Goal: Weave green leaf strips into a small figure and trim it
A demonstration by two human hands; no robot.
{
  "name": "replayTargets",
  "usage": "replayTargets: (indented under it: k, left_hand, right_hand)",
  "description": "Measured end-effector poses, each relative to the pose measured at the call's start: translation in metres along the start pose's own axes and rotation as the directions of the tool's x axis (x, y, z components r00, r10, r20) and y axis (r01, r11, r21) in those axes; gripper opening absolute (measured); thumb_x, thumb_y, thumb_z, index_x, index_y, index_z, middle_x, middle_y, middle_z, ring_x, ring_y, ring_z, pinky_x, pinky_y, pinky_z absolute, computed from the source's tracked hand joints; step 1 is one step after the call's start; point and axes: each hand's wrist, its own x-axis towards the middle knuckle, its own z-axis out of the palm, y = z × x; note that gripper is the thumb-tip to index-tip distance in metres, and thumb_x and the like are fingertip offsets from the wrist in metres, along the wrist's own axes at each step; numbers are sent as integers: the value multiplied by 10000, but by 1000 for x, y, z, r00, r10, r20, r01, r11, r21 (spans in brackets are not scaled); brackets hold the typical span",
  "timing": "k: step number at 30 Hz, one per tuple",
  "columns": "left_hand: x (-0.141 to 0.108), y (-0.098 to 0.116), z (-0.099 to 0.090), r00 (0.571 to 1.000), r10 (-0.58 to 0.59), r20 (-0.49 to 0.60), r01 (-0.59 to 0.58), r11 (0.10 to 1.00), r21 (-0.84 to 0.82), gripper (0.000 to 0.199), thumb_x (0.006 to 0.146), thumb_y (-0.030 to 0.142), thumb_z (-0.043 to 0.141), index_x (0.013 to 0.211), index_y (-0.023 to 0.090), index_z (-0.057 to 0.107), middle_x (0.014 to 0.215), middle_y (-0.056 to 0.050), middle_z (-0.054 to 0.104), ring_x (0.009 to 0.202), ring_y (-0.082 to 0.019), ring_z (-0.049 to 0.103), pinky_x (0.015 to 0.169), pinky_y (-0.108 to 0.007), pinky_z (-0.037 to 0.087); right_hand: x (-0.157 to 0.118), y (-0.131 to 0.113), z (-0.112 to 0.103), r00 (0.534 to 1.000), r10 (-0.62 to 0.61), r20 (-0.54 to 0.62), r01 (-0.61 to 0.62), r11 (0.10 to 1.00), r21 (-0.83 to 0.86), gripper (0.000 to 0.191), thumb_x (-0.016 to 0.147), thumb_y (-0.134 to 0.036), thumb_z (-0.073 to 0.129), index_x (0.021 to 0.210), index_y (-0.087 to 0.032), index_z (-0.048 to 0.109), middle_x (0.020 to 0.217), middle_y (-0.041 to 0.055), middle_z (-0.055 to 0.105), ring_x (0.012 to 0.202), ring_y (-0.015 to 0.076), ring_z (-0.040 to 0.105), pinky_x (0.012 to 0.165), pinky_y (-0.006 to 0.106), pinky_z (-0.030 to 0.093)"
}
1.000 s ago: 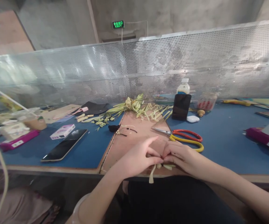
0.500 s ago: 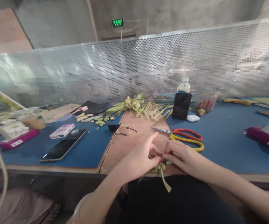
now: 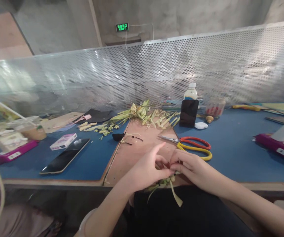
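Near the table's front edge, my left hand (image 3: 154,166) and my right hand (image 3: 187,164) meet at the fingertips. Both pinch a small green plant piece (image 3: 168,181) made of knotted bits, largely hidden under the fingers, with a pale leaf strip hanging down over the edge. The index finger of my left hand points up and away. Scissors (image 3: 193,146) with one red and one yellow handle lie just beyond my right hand, blades towards the left. A bunch of pale green husks (image 3: 142,113) lies farther back on the brown board (image 3: 124,161).
At the left are a phone (image 3: 65,156), a small box (image 3: 63,141), a purple pack (image 3: 16,152) and a drink cup (image 3: 35,130). Behind the scissors stand a black phone (image 3: 188,113), a bottle (image 3: 190,92) and a jar (image 3: 215,108). Another purple pack (image 3: 277,147) lies right.
The view has shifted slightly, so table items appear a little farther left. Both hands keep their pinch, with only small finger movements.
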Motion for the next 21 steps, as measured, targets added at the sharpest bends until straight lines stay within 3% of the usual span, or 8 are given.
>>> replayTargets:
  k: [8,13,17,21]
  left_hand:
    - [6,-2,5,996,13,-88,-21,996,-87,824,623,262,700,1328,202,276,787,-17,565,699,-126,529,668,-277,400]
    - [8,-4,7,995,38,-91,-47,994,-100,775,641,256,686,1315,200,308,774,-18,580,702,-134,549,683,-288,415]
    - [9,-4,6,995,48,-84,-56,995,-84,659,644,246,682,1247,188,423,782,-34,599,732,-145,567,695,-288,434]
    - [9,-4,5,997,0,-78,-1,1000,-12,496,642,284,680,1108,167,557,810,-51,625,711,-143,576,692,-292,442]
  right_hand:
    - [1,2,1,998,-1,-58,7,994,111,155,854,-267,457,761,-198,560,829,19,577,804,144,532,730,269,425]
    - [2,1,3,997,3,-81,4,996,94,176,854,-303,451,827,-210,597,878,29,592,839,157,546,756,286,443]
    - [5,13,-11,979,-50,-197,10,980,-199,229,876,-292,391,976,-219,583,994,65,569,953,195,504,848,352,406]
    - [2,54,-40,951,-99,-292,-112,771,-626,265,847,-329,429,955,-160,601,956,127,559,935,267,473,827,430,374]
